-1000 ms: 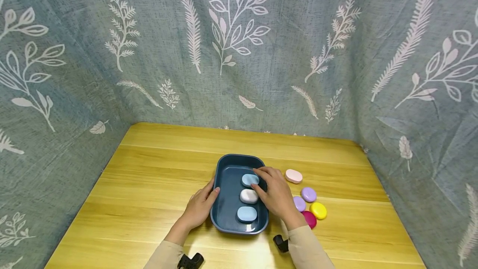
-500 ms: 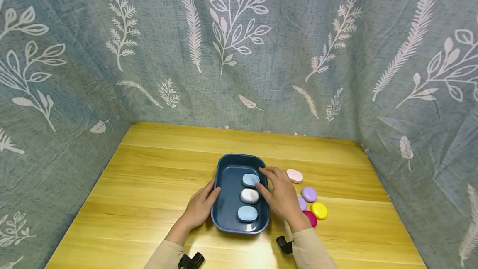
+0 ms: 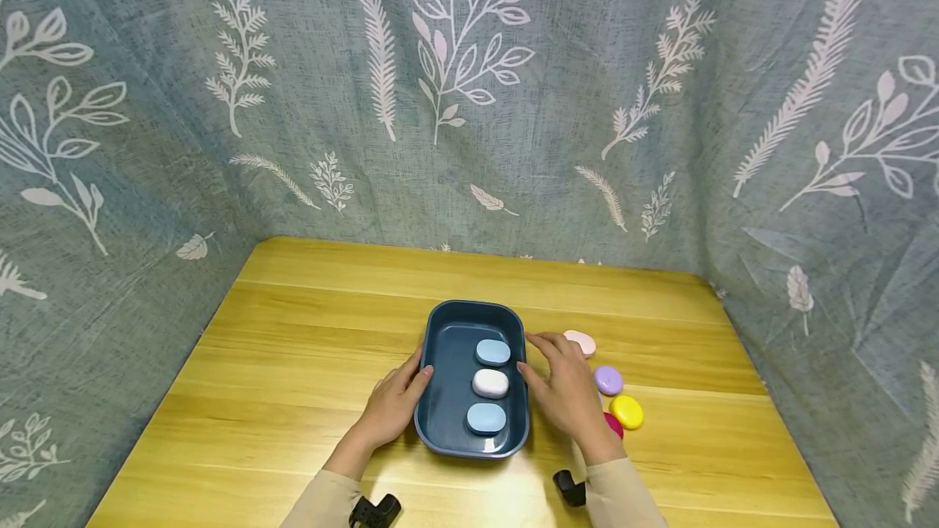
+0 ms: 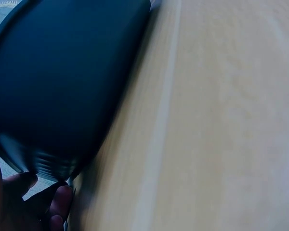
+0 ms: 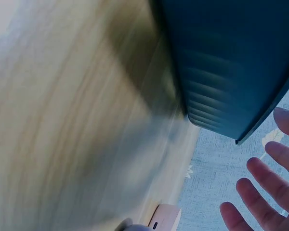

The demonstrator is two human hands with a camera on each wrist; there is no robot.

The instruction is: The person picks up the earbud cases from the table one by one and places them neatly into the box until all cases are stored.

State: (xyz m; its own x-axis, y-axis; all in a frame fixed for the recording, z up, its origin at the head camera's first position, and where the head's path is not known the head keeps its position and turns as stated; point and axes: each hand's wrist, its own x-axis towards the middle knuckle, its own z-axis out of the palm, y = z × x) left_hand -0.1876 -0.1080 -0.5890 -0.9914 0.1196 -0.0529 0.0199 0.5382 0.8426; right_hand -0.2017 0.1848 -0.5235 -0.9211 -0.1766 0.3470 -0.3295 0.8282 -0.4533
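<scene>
A dark blue rectangular tray [image 3: 447,389] with rounded corners stands on the table. My left hand [image 3: 392,406] holds its left side, thumb over the rim and fingers along the outer wall. Inside, in a column on the right, lie a light blue oval piece [image 3: 493,352], a white rounded piece [image 3: 490,383] and another light blue oval piece [image 3: 487,418]. At the tray's right rim, my right hand [image 3: 565,389] has spread fingers with nothing between them. In the right wrist view, the right fingers [image 5: 269,180] are apart from the tray's wall [image 5: 221,62].
Right of my right hand lie a pale pink oval piece [image 3: 582,342], a lilac round piece [image 3: 608,380], a yellow round piece [image 3: 627,411] and a partly covered magenta piece [image 3: 613,425]. A patterned curtain [image 3: 469,104] surrounds the wooden table [image 3: 293,332].
My right hand has moved right, from over the far light blue piece to the tray's right rim. It now covers the second lilac piece almost entirely. The left hand stays on the tray.
</scene>
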